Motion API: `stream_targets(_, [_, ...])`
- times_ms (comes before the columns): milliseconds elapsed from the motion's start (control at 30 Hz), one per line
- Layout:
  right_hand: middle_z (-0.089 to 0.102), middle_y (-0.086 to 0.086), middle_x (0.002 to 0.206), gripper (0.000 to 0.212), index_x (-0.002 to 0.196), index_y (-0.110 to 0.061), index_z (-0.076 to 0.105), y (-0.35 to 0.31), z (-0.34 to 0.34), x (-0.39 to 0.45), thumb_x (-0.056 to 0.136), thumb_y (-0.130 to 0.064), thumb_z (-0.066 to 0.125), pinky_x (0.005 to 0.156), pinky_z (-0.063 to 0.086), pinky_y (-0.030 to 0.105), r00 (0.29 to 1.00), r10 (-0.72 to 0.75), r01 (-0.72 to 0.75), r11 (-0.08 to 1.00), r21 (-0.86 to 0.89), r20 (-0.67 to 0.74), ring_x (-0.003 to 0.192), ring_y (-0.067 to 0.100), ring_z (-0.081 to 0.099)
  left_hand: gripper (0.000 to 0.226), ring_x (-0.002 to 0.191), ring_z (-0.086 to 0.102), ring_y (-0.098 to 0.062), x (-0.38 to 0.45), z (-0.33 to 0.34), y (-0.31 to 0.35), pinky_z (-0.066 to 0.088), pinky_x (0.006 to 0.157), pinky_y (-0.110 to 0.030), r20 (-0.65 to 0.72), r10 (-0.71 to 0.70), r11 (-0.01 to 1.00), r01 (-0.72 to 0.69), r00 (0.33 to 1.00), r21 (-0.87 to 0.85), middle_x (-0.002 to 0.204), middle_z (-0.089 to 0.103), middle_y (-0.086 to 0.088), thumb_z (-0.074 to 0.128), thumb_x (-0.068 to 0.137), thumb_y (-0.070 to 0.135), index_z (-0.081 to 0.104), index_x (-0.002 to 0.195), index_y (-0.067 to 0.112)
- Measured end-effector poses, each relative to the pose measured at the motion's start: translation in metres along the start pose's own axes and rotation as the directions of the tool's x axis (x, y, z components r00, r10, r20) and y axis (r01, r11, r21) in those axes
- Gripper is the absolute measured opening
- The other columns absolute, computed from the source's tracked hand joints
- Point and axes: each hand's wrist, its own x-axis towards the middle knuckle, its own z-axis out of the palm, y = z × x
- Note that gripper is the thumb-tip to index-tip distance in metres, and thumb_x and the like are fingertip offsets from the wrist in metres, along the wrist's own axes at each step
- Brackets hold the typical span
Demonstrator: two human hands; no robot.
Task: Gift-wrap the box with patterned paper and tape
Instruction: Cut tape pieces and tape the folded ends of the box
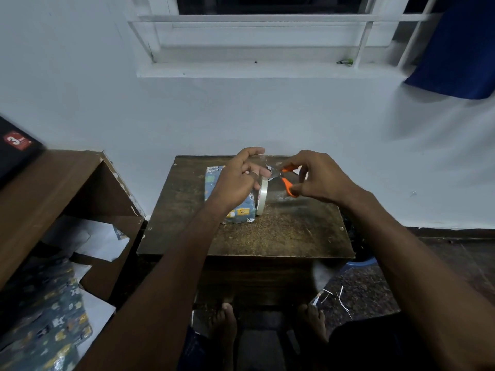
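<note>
A box wrapped in blue patterned paper [214, 180] lies on the small dark wooden table [281, 231]. A roll of clear tape [263, 195] stands on edge against the box's right side. My left hand [238, 178] is over the box and the roll, its fingers pinching a pulled-out strip of tape. My right hand [316, 178] grips orange-handled scissors [288, 180], whose blades point left at the tape strip beside my left fingertips. Part of the box is hidden under my left hand.
A brown shelf unit [67, 188] stands at the left, holding white sheets and more patterned paper [53, 325]. A dark box [16, 148] sits on top of it. Paper scraps [334, 298] lie on the floor by my feet. The wall and window are close behind the table.
</note>
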Motion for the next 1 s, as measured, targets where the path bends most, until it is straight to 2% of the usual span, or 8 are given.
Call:
stream_targets(167, [0.073, -0.005, 0.088, 0.028, 0.091, -0.018, 0.080, 0.009, 0.005, 0.000, 0.069, -0.003, 0.088, 0.062, 0.040, 0.011, 0.998, 0.037, -0.038, 0.999, 0.017, 0.056, 0.064, -0.003, 0.060, 0.064, 0.072, 0.068, -0.012, -0.001, -0.001, -0.001, 0.061, 0.075, -0.030, -0.033, -0.028, 0.999, 0.027, 0.999, -0.019, 0.097, 0.080, 0.001, 0.052, 0.093, -0.010, 0.048, 0.149, 0.021])
stream_targets(267, [0.070, -0.005, 0.077, 0.015, 0.077, -0.019, 0.072, 0.015, 0.011, -0.001, 0.083, -0.009, 0.082, 0.060, 0.039, 0.018, 0.991, 0.077, -0.068, 0.994, -0.080, 0.114, 0.061, -0.002, 0.056, 0.065, 0.075, 0.069, -0.008, 0.000, -0.002, -0.002, 0.060, 0.080, -0.030, -0.064, -0.036, 0.999, 0.034, 0.997, -0.030, 0.095, 0.080, 0.000, 0.055, 0.091, -0.008, 0.047, 0.148, 0.020])
stream_targets(400, [0.076, -0.002, 0.093, 0.008, 0.093, -0.019, 0.079, 0.020, 0.025, 0.000, 0.088, -0.014, 0.078, 0.073, 0.051, 0.027, 0.966, 0.126, -0.062, 0.961, -0.271, 0.224, 0.089, 0.016, 0.068, 0.065, 0.092, 0.073, -0.011, 0.000, -0.003, -0.001, 0.058, 0.093, -0.036, -0.101, -0.027, 0.999, 0.023, 0.995, -0.035, 0.093, 0.080, 0.003, 0.062, 0.090, -0.005, 0.047, 0.148, 0.021])
stream_targets(500, [0.077, 0.002, 0.112, 0.031, 0.112, -0.021, 0.078, 0.019, 0.030, 0.001, 0.087, -0.003, 0.071, 0.089, 0.059, 0.038, 0.955, 0.159, -0.070, 0.942, -0.327, 0.252, 0.107, 0.021, 0.069, 0.062, 0.080, 0.069, 0.004, -0.002, -0.002, 0.001, 0.053, 0.091, -0.025, -0.111, 0.037, 0.999, -0.041, 0.993, -0.035, 0.092, 0.080, 0.001, 0.069, 0.095, 0.000, 0.047, 0.150, 0.018])
stream_targets(700, [0.076, -0.006, 0.114, 0.037, 0.119, -0.031, 0.075, 0.015, 0.027, 0.000, 0.086, -0.016, 0.079, 0.084, 0.059, 0.037, 0.959, 0.190, -0.097, 0.918, -0.385, 0.212, 0.107, 0.017, 0.068, 0.065, 0.073, 0.065, -0.002, -0.002, -0.002, 0.000, 0.056, 0.085, -0.023, -0.103, 0.123, 0.992, -0.125, 0.987, -0.013, 0.091, 0.079, 0.003, 0.077, 0.093, 0.004, 0.049, 0.150, 0.018])
stream_targets(767, [0.074, -0.009, 0.114, 0.045, 0.122, -0.032, 0.074, 0.012, 0.025, 0.001, 0.080, -0.023, 0.086, 0.082, 0.054, 0.032, 0.983, 0.159, -0.125, 0.947, -0.296, 0.092, 0.104, 0.015, 0.067, 0.066, 0.080, 0.067, -0.009, -0.001, -0.003, 0.000, 0.055, 0.086, -0.027, -0.066, 0.124, 0.992, -0.126, 0.990, -0.031, 0.091, 0.079, 0.003, 0.078, 0.092, 0.005, 0.049, 0.150, 0.019])
stream_targets(900, [0.059, -0.011, 0.140, 0.081, 0.145, -0.031, 0.059, -0.002, 0.017, 0.000, 0.073, -0.022, 0.095, 0.097, 0.050, 0.029, 0.999, 0.005, -0.015, 0.962, 0.272, 0.036, 0.122, 0.011, 0.057, 0.071, 0.090, 0.069, -0.021, 0.001, -0.004, 0.000, 0.053, 0.090, -0.027, 0.029, 0.097, 0.989, -0.093, 0.995, -0.118, 0.094, 0.079, -0.001, 0.077, 0.092, 0.002, 0.046, 0.153, 0.020])
stream_targets(1000, [0.071, -0.015, 0.130, 0.046, 0.134, -0.026, 0.070, -0.015, 0.016, -0.002, 0.090, -0.026, 0.083, 0.102, 0.051, 0.030, 0.995, -0.072, 0.034, 0.890, 0.454, 0.066, 0.124, 0.005, 0.063, 0.072, 0.097, 0.071, -0.024, 0.000, -0.005, -0.001, 0.052, 0.094, -0.030, 0.044, 0.093, 0.988, -0.087, 0.995, -0.125, 0.094, 0.079, -0.001, 0.079, 0.091, 0.004, 0.046, 0.153, 0.020])
